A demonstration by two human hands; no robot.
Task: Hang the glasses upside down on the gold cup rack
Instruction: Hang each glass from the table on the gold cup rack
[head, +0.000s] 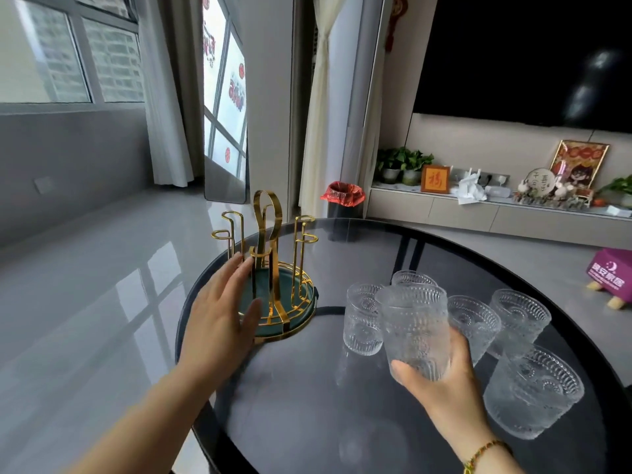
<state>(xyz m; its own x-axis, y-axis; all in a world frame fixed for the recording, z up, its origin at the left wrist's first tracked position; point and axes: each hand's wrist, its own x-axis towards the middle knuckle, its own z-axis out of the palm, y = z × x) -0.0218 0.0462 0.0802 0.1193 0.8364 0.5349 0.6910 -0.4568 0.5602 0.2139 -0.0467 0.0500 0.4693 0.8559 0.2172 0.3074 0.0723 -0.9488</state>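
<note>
Clear embossed glass tumblers [363,319], six of them by my count, and none is on the rack so far, so I'd say we're right at the start; the gold wire cup rack on its round teal tray [273,268] sits at the left edge of the round dark glass surface [307,388] with every peg bare. One tumbler, the lifted glass [415,331], is in my right hand [441,381], fingers wrapped round its base, mouth up, so it has yet to be flipped; the other five stand upright in a loose cluster to the right of the rack, near each other, some overlapping in view so I can't tell if they touch. My left hand [219,316] is spread flat, fingers against the near side of the rack and tray, holding nothing, looks like it's steadying the thing.

What's left: basically everything, six flips and six hangs. In the way: not much; the rack's tall centre loop handle stands among the pegs, so I'd guess the glass has to come in from the side; the rack also sits close to the surface edge. The red-lined bin [342,200] and purple box [610,273] on the floor are well clear.
</note>
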